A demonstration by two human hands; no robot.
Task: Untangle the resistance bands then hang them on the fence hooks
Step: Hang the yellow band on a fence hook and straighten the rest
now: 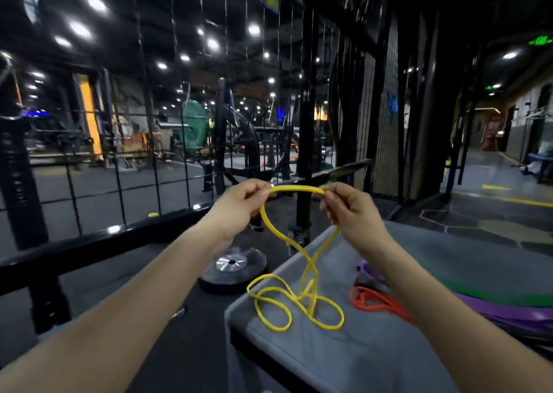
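A thin yellow resistance band [294, 188] stretches between both hands at chest height. My left hand [239, 204] pinches its left end and my right hand [351, 210] pinches its right end. From the hands the band hangs down, crosses over itself and lies in tangled loops on the grey padded bench [344, 353]. An orange band [377, 301] lies on the bench to the right, beside a wide purple band [508, 312] and a green band [493, 288]. The black wire fence [119, 153] stands ahead and to the left; I cannot make out hooks on it.
A round weight plate [233, 268] lies on the dark floor left of the bench. A black upright post [305, 123] rises just behind my hands. Gym machines stand beyond the fence. An open walkway with yellow floor lines runs off to the right.
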